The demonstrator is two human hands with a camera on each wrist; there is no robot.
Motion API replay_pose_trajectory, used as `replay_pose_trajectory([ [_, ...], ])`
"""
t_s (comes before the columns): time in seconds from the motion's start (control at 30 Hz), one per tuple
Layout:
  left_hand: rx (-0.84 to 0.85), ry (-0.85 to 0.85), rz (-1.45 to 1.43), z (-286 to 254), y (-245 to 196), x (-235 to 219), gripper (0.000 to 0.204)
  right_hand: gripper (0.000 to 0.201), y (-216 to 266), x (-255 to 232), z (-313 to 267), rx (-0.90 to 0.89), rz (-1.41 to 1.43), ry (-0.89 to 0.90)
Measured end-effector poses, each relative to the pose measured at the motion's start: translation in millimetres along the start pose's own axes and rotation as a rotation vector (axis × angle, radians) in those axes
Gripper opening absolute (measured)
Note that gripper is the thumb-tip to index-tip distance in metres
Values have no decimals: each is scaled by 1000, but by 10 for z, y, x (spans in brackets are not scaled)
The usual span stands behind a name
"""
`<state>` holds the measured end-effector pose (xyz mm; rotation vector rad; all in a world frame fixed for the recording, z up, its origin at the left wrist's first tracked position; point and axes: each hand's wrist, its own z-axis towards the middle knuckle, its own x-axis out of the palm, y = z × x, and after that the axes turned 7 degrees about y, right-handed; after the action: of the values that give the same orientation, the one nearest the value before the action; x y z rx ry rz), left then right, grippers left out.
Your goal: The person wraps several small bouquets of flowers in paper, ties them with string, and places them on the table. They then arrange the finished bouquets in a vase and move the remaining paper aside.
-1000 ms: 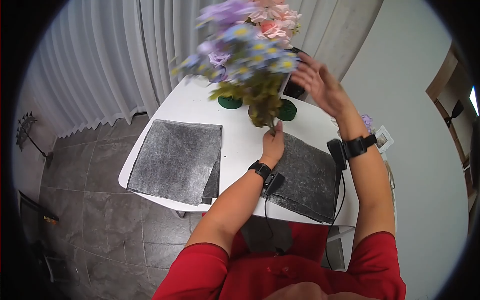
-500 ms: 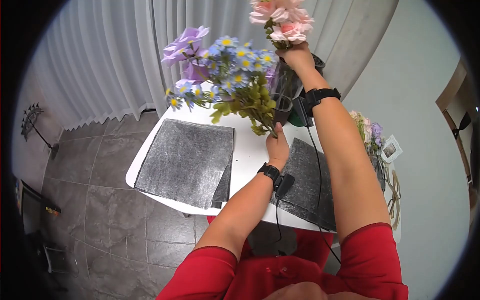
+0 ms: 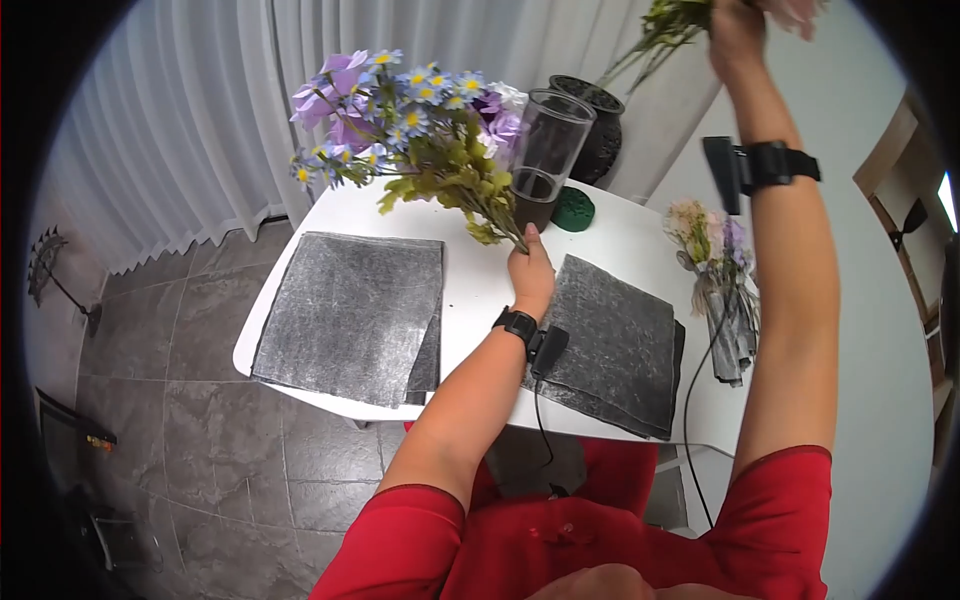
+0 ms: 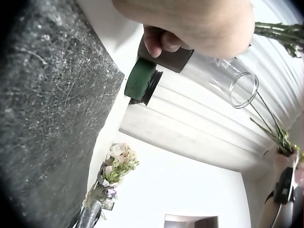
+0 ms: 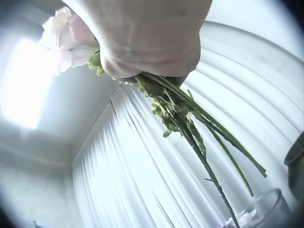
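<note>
My left hand point(image 3: 532, 278) grips the stems of a bunch of blue daisies point(image 3: 415, 115) with yellow centres, tilted to the left over the table. Lilac blooms point(image 3: 345, 125) show at that bunch's far end. Up at the top right, my right hand point(image 3: 738, 40) holds pink roses point(image 5: 71, 35) by their green stems point(image 5: 209, 121), which hang below the fist in the right wrist view. The roses are mostly cut off in the head view. A tall glass vase point(image 3: 552, 140) with a dark base stands just beyond my left hand.
Grey fibrous sheets lie left point(image 3: 345, 310) and right point(image 3: 615, 340) on the white table. Behind the vase are a green disc-shaped block point(image 3: 574, 209), a black patterned pot point(image 3: 600, 140) and purple-and-white flowers point(image 3: 505, 125). A wrapped small bouquet point(image 3: 722, 300) lies at the right.
My right hand, first spread and holding nothing, took the pink roses and lifted them up to the right, away from the vase. My left hand kept its grip while the daisies swung left.
</note>
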<state>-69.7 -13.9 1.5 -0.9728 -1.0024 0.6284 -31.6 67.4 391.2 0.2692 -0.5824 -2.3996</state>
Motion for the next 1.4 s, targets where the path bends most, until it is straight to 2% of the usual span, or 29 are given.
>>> replay_pose_trajectory([
  [0.07,-98,86,-17,-37,-95,-6,51,10,321,-291,-82,50,-3,75],
  [0.1,-103,119,-25,-44,-105,-9,51,13,284,-545,-66,27,-16,141],
  [0.13,-106,135,-26,-51,-101,-14,51,13,185,-865,-61,26,-29,130],
  [0.2,-121,172,24,-50,-74,-23,55,31,-53,-1396,-122,222,-199,166],
  [0.27,-109,191,36,-39,-58,-40,55,27,-27,-1572,-498,352,-356,220],
  [0.3,-99,201,43,-32,-35,-54,55,24,-17,-1642,-683,475,-326,229],
  [0.43,-80,209,79,-50,-37,-57,53,34,-247,-1897,-1269,738,-611,306],
  [0.47,-69,212,78,-55,-53,-53,52,39,-238,-1934,-1416,726,-652,367],
  [0.57,-82,252,97,-88,-106,-51,51,40,-859,-2477,-1803,725,-780,386],
  [0.63,-79,289,112,-84,-99,-51,50,49,-1113,-2751,-2023,728,-1095,395],
  [0.67,-77,293,116,-80,-91,-50,50,49,-1154,-2814,-2101,730,-1092,389],
  [0.73,-88,314,137,-101,-115,-42,50,72,-1097,-2837,-2329,988,-1321,405],
  [0.8,-93,329,146,-90,-111,-56,50,85,-1272,-3133,-2656,973,-1350,591],
  [0.83,-97,338,150,-90,-100,-67,51,91,-1287,-3189,-2767,1051,-1338,591],
  [0.97,-107,355,130,-80,-89,-76,51,90,-1194,-3385,-3103,939,-1375,509],
  [1.0,-103,355,140,-83,-96,-74,51,90,-1121,-3399,-3140,940,-1375,505],
  [1.07,-104,361,147,-84,-90,-65,51,83,-895,-3432,-3182,831,-1312,510],
  [1.1,-102,370,149,-78,-82,-66,51,67,-772,-3425,-3197,780,-1292,493],
  [1.13,-101,377,151,-78,-72,-67,51,67,-705,-3451,-3225,782,-1296,492],
  [1.2,-110,386,145,-87,-67,-59,51,49,-594,-3528,-3270,789,-1344,541],
  [1.23,-116,391,144,-89,-75,-49,51,31,-542,-3557,-3287,779,-1243,539],
  [1.27,-114,391,143,-99,-81,-38,51,31,-516,-3601,-3305,777,-1244,539],
  [1.33,-158,438,142,-141,-150,-25,51,22,-492,-3573,-3285,658,-1135,489],
  [1.37,-142,450,185,-171,-179,-11,49,17,-502,-3533,-3268,651,-1064,399],
  [1.4,-171,509,118,-207,-229,-1,45,17,-476,-3401,-3183,643,-1050,408],
])
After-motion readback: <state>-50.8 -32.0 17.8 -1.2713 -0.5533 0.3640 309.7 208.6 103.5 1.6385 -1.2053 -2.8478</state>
